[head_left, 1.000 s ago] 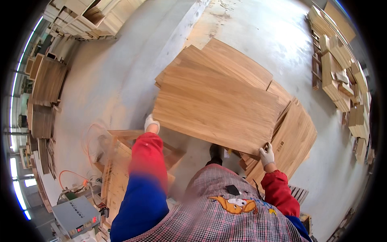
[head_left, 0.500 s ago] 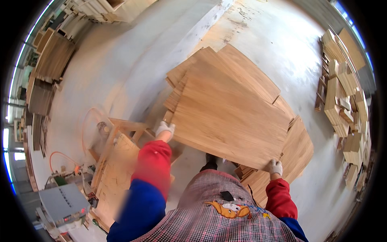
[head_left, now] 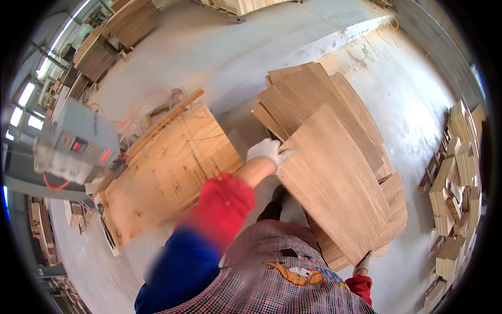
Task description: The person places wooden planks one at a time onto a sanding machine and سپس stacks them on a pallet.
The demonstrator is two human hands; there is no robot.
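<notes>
A light brown wooden panel (head_left: 332,186) slants across the space in front of me, held at two corners of its near edge. My left hand (head_left: 269,153), in a white glove, is closed on the panel's left corner. At the lower right corner, my gloved right hand (head_left: 363,262) grips the same panel, its fingers partly hidden. Beneath and beyond it lie more wooden panels (head_left: 308,89), fanned out in an uneven stack. The held panel covers much of this stack.
A wooden workbench (head_left: 178,175) with a raised rail stands at my left. Behind it is a grey control box (head_left: 86,133) with red lit displays, near an orange hose. Stacked boards (head_left: 444,183) line the right side, and panel stacks (head_left: 130,23) stand far left.
My view has turned left, bringing the workbench and control box closer to the middle. The held panel has swung to a steeper slant, its right corner nearer my body. Both hands keep hold.
</notes>
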